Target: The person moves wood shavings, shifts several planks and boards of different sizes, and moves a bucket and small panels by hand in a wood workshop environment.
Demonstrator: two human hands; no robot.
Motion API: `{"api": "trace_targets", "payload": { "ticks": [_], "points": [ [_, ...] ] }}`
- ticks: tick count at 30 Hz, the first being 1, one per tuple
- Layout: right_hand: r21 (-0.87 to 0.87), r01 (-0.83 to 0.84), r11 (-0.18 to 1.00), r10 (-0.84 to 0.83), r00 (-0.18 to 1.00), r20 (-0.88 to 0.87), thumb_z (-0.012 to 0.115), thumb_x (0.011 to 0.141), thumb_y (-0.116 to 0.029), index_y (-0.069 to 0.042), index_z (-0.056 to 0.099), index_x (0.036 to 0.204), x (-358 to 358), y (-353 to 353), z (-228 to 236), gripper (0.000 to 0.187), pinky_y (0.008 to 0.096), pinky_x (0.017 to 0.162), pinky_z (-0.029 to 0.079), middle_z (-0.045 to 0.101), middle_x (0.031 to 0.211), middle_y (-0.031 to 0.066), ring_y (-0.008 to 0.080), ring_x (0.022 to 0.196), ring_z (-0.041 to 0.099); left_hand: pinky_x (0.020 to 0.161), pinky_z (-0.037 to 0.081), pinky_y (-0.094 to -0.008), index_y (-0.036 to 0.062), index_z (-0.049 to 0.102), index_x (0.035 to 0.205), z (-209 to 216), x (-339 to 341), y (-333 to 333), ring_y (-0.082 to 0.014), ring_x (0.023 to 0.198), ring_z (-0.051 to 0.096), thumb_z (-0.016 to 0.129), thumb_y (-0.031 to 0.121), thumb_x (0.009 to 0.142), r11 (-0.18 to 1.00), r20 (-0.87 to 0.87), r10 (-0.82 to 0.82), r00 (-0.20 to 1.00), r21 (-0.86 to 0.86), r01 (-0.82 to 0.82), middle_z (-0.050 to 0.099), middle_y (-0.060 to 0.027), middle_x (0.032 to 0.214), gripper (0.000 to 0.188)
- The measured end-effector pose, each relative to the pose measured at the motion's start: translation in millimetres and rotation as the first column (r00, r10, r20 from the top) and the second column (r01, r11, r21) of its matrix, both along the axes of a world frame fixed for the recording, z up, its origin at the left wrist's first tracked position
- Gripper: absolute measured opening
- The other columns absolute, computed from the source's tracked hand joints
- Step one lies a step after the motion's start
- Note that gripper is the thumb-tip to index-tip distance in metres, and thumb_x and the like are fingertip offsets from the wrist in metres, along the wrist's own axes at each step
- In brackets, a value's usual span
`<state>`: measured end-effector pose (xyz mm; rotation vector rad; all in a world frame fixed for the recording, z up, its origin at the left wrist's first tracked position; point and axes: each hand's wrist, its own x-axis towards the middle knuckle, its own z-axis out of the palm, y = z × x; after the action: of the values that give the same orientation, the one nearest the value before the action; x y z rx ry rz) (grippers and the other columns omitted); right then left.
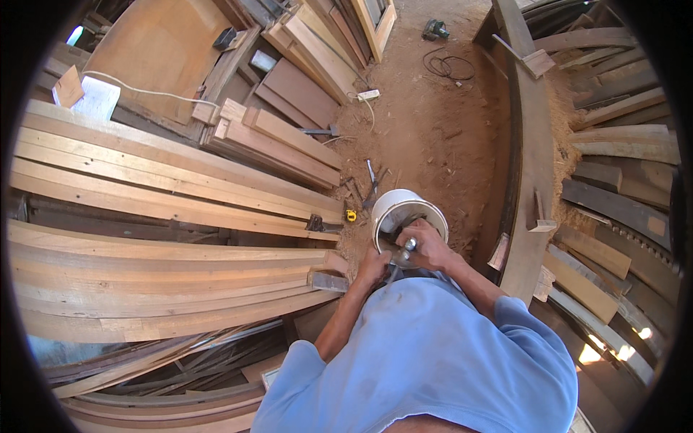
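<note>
Head view: your white bucket sits close in front of your blue shirt, its mouth tipped up toward you, probably so that you can see inside and work with bent arms. Your right hand is over the opening, fingers curled and seemingly gripping a shiny metal piece whose rounded end shows beside the thumb; what kind of piece it is, you cannot tell from here. Your left hand is low at the near left side of the rim, likely to steady the bucket against the other hand's work. Its fingertips are hidden, so whether they pinch the rim or hold something cannot be told.

To the left of the bucket, a yellow tape measure lies near the ends of the long planks, perhaps set there to be within easy reach. Farther out on the dusty floor, a power tool rests with its cord loosely looped, well apart from your hands.
</note>
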<state>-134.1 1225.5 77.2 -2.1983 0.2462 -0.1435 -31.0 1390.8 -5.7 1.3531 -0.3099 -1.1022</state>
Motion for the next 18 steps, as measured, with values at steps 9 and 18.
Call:
{"api": "trace_targets", "payload": {
  "ticks": [9, 18],
  "points": [
    [0.152, -0.048, 0.987, 0.036, 0.996, 0.077, 0.073, 0.062, -0.002, -0.009, 0.062, 0.083, -27, 5, 42, 0.025, 0.0388, 0.083, 0.044, 0.065, 0.087, 0.0054, 0.0264, 0.09, 0.057, 0.061, 0.045, -0.0281, -0.0026, 0.055, 0.109, 10, 7, -1, -0.0107, 0.071, 0.051, 0.05, 0.003, 0.075, 0.997, -0.116, -0.081, 0.99, -0.002, 0.082, 0.056, -0.0014, 0.084, 0.035],
    [0.711, 0.351, 0.609, -0.419, 0.904, -0.088, 0.073, 0.078, -0.001, -0.004, 0.063, 0.083, -49, -10, 35, 0.012, 0.0269, 0.079, 0.047, 0.065, 0.098, 0.006, 0.0109, 0.09, 0.058, 0.055, 0.042, -0.0274, -0.0018, 0.055, 0.11, 0, 5, -8, -0.0093, 0.065, 0.047, 0.051, 0.003, 0.075, 0.997, -0.142, -0.056, 0.988, -0.053, 0.048, 0.051, 0.0023, 0.077, 0.036]
  ]
}}
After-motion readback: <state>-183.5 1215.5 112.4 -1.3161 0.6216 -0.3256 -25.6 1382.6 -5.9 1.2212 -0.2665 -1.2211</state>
